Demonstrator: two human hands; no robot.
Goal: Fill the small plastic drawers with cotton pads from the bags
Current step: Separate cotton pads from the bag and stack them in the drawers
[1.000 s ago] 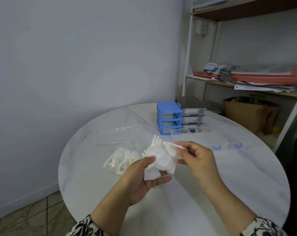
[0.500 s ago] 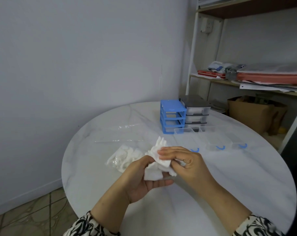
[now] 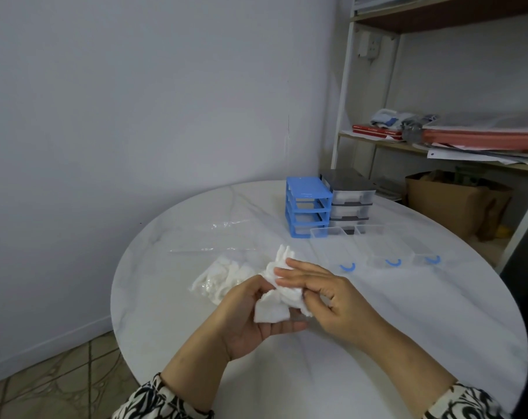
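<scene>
Hands meet above the table [image 3: 377, 343], just in front of the clear drawers [image 3: 374, 246]: left hand [image 3: 247, 322] palm-up, cupping and gripping the pads [image 3: 275, 294]; right hand [image 3: 326, 297] pinches them from above. Right fingertips hide most of the pinch; pad count unreadable.
</scene>
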